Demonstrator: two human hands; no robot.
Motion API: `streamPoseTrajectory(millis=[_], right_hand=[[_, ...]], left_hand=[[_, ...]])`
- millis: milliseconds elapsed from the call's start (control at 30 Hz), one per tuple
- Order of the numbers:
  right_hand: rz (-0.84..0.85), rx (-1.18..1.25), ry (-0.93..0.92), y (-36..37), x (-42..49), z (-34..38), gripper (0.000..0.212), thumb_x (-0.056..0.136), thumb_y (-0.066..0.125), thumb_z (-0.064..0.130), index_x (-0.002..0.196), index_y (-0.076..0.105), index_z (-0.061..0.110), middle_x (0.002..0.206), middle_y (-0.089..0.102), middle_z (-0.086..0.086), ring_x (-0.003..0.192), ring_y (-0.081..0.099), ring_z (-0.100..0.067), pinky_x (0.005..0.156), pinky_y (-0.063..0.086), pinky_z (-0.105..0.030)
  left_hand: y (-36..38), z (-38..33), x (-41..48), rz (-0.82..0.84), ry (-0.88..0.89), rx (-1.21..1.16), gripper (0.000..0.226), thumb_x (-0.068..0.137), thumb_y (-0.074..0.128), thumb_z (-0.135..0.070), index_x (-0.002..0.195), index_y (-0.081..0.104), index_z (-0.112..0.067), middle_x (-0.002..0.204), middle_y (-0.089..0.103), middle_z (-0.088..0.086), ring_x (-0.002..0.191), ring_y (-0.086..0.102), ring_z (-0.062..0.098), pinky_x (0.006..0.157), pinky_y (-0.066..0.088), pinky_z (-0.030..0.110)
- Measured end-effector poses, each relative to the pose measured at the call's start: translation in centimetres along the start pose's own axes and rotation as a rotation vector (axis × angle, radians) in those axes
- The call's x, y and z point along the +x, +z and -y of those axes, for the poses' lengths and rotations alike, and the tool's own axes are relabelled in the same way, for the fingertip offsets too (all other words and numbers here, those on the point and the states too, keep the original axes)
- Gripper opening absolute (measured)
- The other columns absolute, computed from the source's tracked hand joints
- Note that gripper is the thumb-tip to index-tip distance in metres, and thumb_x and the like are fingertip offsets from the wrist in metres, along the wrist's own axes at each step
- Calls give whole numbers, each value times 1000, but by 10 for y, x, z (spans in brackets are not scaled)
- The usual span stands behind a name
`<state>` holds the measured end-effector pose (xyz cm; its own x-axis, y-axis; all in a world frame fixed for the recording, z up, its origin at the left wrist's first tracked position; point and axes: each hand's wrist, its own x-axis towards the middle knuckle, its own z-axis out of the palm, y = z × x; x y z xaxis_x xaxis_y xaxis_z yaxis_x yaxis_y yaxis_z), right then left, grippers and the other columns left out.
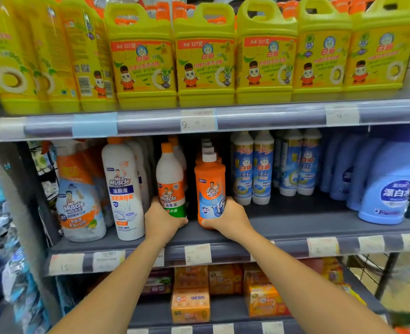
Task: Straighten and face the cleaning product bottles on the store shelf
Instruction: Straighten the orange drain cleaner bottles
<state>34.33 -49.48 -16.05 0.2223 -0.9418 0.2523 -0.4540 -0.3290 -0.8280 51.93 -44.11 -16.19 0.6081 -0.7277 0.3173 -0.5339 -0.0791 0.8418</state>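
Centre of frame, middle shelf (295, 220): both hands are engaged, each on one bottle.

The left hand (161, 218) grasps the lower part of a white bottle (171, 179) with an orange cap. Its fingers wrap the base and cover the bottom of the label. The bottle stands upright with its label facing outward.

The right hand (230, 218) grasps the base of an orange bottle (210, 189) with a white cap, with the thumb lying across the bottom front edge. This bottle is upright, label forward, just beside the white one with a narrow dark gap between them. Whether its base is touching the shelf cannot be told. More caps of the same kind show in a row behind it.

Left of centre, a tall white bottle (123, 189) stands near the shelf's front edge, with a spray bottle (78, 196) just beside it at the left of the frame.

Right of centre, blue-and-white bottles (252, 169) stand set back from the edge in pairs. At the far right are light blue jugs (389, 184), the front one close to the edge.

Across the top of the frame, yellow jugs (206, 56) fill the upper shelf. Most face forward, while those at the upper left are turned sideways.

A price tag (198, 254) sits on the shelf rail below the hands. Orange boxes (190, 304) lie on the lower shelf, bottom centre.
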Motion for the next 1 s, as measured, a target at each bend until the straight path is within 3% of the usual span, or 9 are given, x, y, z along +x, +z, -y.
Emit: streamPoseTrajectory(millis=[467,633,733,833,900,1000], right_hand=[[7,-38,19,1,-1,5,74,56,85,41,115,52,11,114,66,-4,101,63,-18,78,52,-26],[165,-119,-16,-20,-4,2,73,63,83,37,122,50,10,125,61,-7,109,60,-21,88,51,-30],[296,-281,-87,-52,-8,-6,67,71,77,40,126,50,11,128,57,-6,112,57,-22,84,46,-28],[421,-452,-185,-90,-16,-17,58,81,67,44,128,51,13,129,57,-7,112,55,-22,85,44,-29],[461,-535,-233,-114,-23,-26,50,87,59,46,124,55,13,127,59,-8,111,55,-23,86,45,-32],[504,-628,-260,-146,-33,-39,48,90,50,49,120,58,13,125,59,-9,110,54,-26,82,44,-34]], left_hand=[[0,-5,-4,20,-12,39,69,53,90,-24,111,54,-14,108,68,12,97,64,33,80,51,36],[-1,-15,-5,109,-106,113,57,60,84,-24,108,58,-8,105,68,14,94,64,33,79,54,39],[-3,-19,-10,150,-124,144,48,66,83,-26,107,65,-9,106,69,14,96,64,32,85,53,42],[-6,-22,-25,194,-85,359,38,75,78,-32,104,69,-11,107,70,16,97,63,34,82,51,38],[-6,-28,-40,200,-110,531,43,79,73,-41,106,66,-8,110,68,18,97,62,34,79,50,35],[5,-49,-71,203,-149,737,50,83,58,-57,97,60,-9,110,65,18,99,60,36,87,51,41]])
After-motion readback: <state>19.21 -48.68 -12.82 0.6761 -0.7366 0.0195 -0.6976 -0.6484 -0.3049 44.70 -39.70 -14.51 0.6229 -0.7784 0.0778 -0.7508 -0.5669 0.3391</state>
